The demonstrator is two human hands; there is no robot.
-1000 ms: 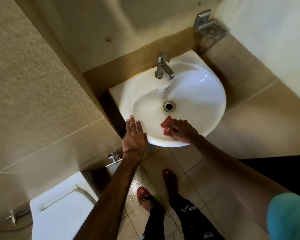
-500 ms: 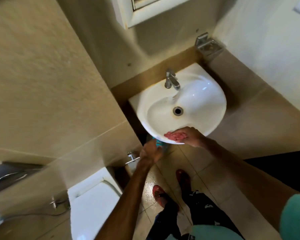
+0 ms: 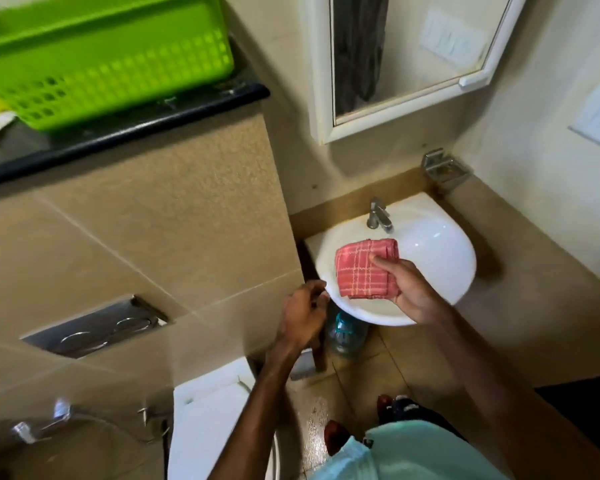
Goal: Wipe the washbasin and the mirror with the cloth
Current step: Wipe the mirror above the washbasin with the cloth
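fingers: right hand (image 3: pixel 413 289) thumb on top and fingers beneath grip folded red checked cloth (image 3: pixel 364 268) | left hand (image 3: pixel 302 313) fingers loosely curled, empty, beside left rim | cloth above white ceramic washbasin (image 3: pixel 440 258), covering bowl middle | chrome tap (image 3: pixel 378 216) just beyond; white-framed mirror (image 3: pixel 413 46) above | cloth flat, long axis left-right | earlier bunched on near rim, now lifted

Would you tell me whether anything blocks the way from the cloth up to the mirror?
Nothing visible does. The right hand holds the folded cloth above the basin; the tap sits low behind it, and bare wall leads up to the mirror.
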